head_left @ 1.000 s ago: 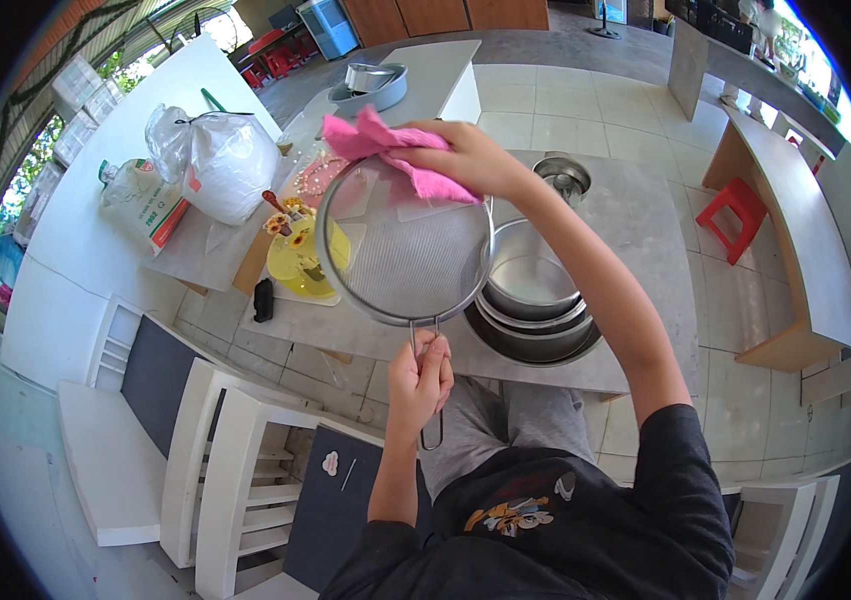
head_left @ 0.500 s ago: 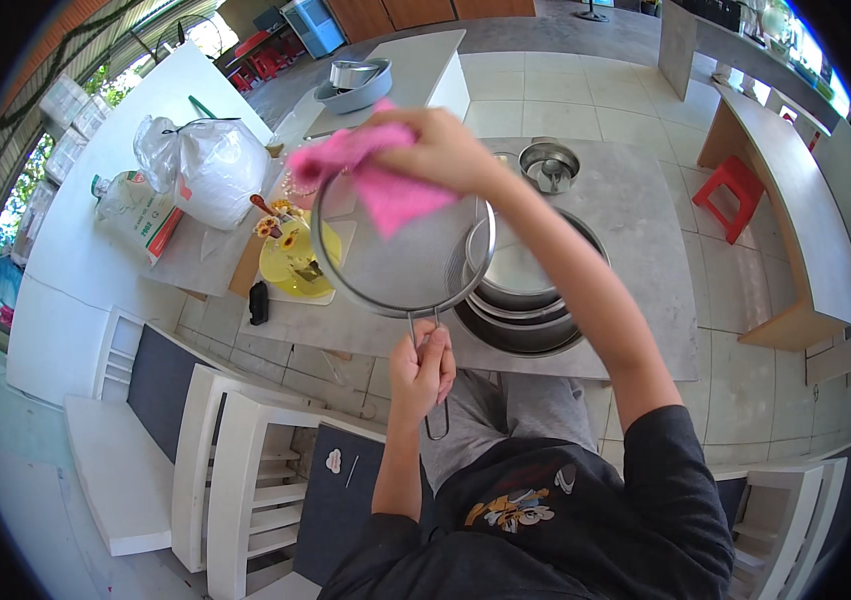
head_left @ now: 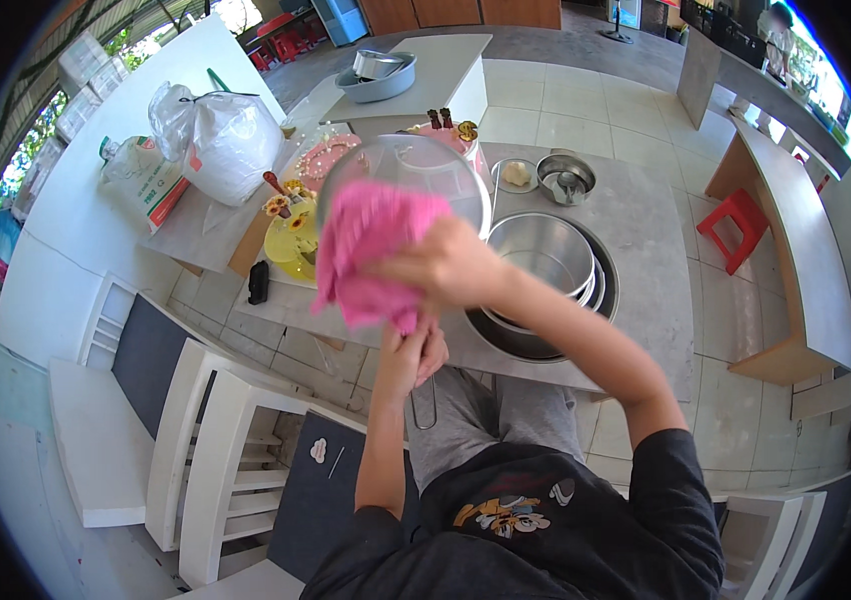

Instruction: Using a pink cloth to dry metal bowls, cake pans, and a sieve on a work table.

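My left hand (head_left: 411, 358) is closed around the handle of a round metal sieve (head_left: 421, 170), and the loop at the handle's end sticks out below my fingers. Bunched in my right hand (head_left: 451, 265) is a pink cloth (head_left: 371, 240), pressed over the near part of the sieve. The cloth covers much of the mesh and hangs down close to my left hand; both cloth and right hand are blurred. Right of the sieve, a stack of metal bowls (head_left: 543, 252) sits in a wider metal basin (head_left: 606, 318) on the grey table (head_left: 646, 260).
A small metal bowl (head_left: 566, 178) and a dish with a pale lump (head_left: 517, 176) stand farther back. To the left are a yellow flower-decorated cake (head_left: 289, 245), a black object (head_left: 259, 283) and filled plastic bags (head_left: 231, 145). White chairs (head_left: 211, 450) stand lower left.
My right hand and the cloth have come from the sieve's far left rim down to its near part. The view has shifted slightly, and a person now shows at the far right counter.
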Available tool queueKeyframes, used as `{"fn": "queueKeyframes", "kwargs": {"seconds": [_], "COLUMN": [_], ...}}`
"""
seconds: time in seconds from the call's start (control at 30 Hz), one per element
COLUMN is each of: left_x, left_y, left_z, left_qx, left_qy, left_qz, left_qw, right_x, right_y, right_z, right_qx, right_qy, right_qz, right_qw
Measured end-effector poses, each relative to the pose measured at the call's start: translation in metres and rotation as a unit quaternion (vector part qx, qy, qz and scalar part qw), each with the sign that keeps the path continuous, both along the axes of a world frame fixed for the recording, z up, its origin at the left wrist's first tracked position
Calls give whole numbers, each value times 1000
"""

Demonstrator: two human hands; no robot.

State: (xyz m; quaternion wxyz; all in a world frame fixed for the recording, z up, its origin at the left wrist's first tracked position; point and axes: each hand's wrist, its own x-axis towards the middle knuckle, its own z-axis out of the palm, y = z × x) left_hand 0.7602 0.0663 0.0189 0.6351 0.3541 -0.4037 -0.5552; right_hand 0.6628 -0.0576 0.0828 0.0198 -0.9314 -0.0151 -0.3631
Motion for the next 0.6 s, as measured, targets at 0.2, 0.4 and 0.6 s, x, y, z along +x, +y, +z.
{"fn": "queueKeyframes", "kwargs": {"seconds": [0.2,0.4,0.6], "left_x": [-32,-4,-14], "left_y": [19,5,4], "left_z": [5,-5,29], "left_qx": [36,-69,-37], "left_qy": [-166,-79,-77], "left_qz": [-27,-11,-21], "left_qw": [985,994,996], "right_x": [2,-11,-11], "right_y": [-45,10,-52], "right_z": [76,12,54], "right_qx": [279,-12,200], "right_qy": [13,-83,-266], "right_qz": [-166,101,-132], "right_qw": [946,991,934]}}
